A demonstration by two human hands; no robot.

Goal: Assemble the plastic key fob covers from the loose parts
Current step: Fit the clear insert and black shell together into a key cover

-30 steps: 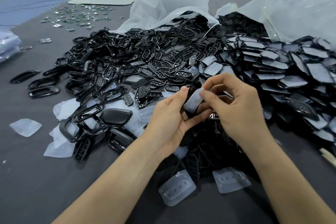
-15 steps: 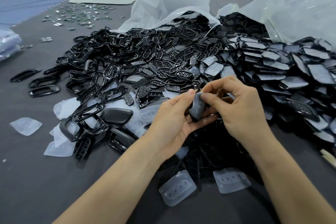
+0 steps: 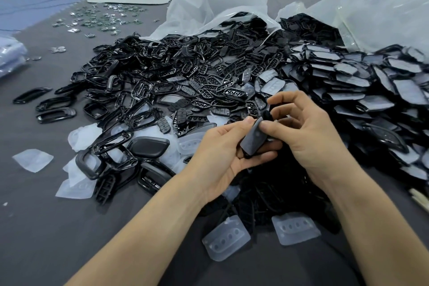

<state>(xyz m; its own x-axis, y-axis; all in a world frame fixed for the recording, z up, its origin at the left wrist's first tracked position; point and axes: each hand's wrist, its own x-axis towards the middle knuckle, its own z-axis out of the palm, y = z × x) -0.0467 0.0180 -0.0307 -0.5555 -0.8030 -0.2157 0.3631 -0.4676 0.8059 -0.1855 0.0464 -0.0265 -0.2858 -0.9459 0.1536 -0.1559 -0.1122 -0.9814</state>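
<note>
While the left hand (image 3: 222, 153) cups the grey fob cover (image 3: 251, 140) between thumb and curled fingers, the right hand (image 3: 308, 137) pinches its upper end with the thumb on the grey face. Both grips are clenched on that one part, held above the desk (image 3: 46, 227) over the near edge of the heap. Around it: black frames (image 3: 162, 72) piled left, film-faced shells (image 3: 348, 81) stacked right, translucent button pads (image 3: 226, 238) lying nearest, open plastic bags (image 3: 220, 0) behind.
</note>
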